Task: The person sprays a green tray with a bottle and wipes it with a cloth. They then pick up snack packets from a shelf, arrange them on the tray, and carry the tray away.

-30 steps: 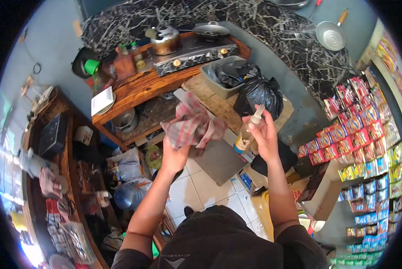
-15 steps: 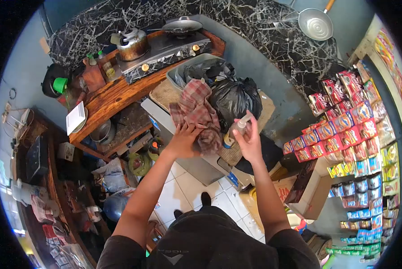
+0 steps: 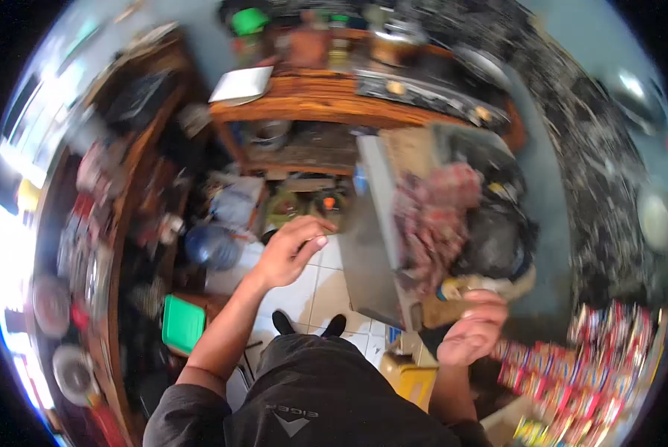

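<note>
My left hand [image 3: 293, 252] is in the air over the tiled floor, left of the grey cabinet; its fingers are loosely bent, the thumb apart, and nothing is in it. My right hand [image 3: 471, 328] is at the cabinet's near right corner with curled fingers. Motion blur hides whether it holds anything. Just beyond it is a pale bottle [image 3: 450, 289] with a yellow and blue label. A crumpled red checked cloth [image 3: 442, 216] lies on the cabinet top, beside a black plastic bag [image 3: 494, 242].
A wooden counter [image 3: 311, 97] with a stove [image 3: 431, 97] and a kettle [image 3: 393, 46] runs across the back. Shelves line the left side, with a green container [image 3: 184, 323] near them. Hanging snack packets [image 3: 557, 372] are at lower right, by a yellow crate [image 3: 412, 384].
The view has turned left. My left hand has come off the checked cloth, out over the floor. My right hand has moved back from the bottle's pump and its fingers are more curled.
</note>
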The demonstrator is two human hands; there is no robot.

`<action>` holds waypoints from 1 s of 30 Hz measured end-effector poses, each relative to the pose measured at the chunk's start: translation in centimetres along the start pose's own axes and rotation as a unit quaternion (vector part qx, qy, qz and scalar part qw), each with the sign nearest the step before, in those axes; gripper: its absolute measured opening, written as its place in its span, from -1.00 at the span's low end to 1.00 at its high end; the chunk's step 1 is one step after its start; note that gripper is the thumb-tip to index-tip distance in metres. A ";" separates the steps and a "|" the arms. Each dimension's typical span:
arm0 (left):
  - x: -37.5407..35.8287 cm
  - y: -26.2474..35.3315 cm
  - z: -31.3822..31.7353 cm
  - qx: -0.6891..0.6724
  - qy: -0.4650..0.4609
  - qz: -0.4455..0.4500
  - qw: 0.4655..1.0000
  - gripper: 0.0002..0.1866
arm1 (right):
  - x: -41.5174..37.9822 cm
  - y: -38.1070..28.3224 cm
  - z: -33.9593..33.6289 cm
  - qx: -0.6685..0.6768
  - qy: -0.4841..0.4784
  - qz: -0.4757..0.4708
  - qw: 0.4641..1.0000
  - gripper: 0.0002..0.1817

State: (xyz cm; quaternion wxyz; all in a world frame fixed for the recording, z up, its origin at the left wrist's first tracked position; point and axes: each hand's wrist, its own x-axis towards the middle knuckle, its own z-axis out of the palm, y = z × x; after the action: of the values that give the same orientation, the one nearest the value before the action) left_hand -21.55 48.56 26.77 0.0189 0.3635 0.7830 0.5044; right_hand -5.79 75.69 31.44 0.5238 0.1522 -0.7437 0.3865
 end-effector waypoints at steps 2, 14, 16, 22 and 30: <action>-2.7 0.4 -1.6 0.051 0.104 0.003 0.993 -0.72 | 0.0 -0.1 4.3 0.108 -0.119 0.029 0.987 -0.57; -30.3 4.9 -14.9 0.134 -0.080 -0.541 0.827 -0.49 | 0.3 -10.9 25.9 0.003 -0.852 0.067 0.519 -0.55; -34.2 6.2 -16.2 0.084 0.029 -0.581 0.809 -0.49 | -0.3 -14.1 29.2 0.023 -0.850 0.031 0.525 -0.55; -44.8 7.0 -18.9 0.124 0.210 -0.580 0.777 -0.52 | -3.3 -23.3 38.6 0.087 -0.810 -0.112 0.569 -0.64; -50.3 6.4 -21.1 0.047 0.459 -0.502 0.731 -0.72 | -6.3 -31.6 46.9 0.243 -0.754 -0.106 0.600 -0.78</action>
State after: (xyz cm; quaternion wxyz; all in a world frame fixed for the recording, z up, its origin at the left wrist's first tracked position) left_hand 10.58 4.03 25.32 -0.1094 -0.3585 0.7874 0.4895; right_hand -14.33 19.41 31.72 -0.2426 0.5890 -0.7316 0.2428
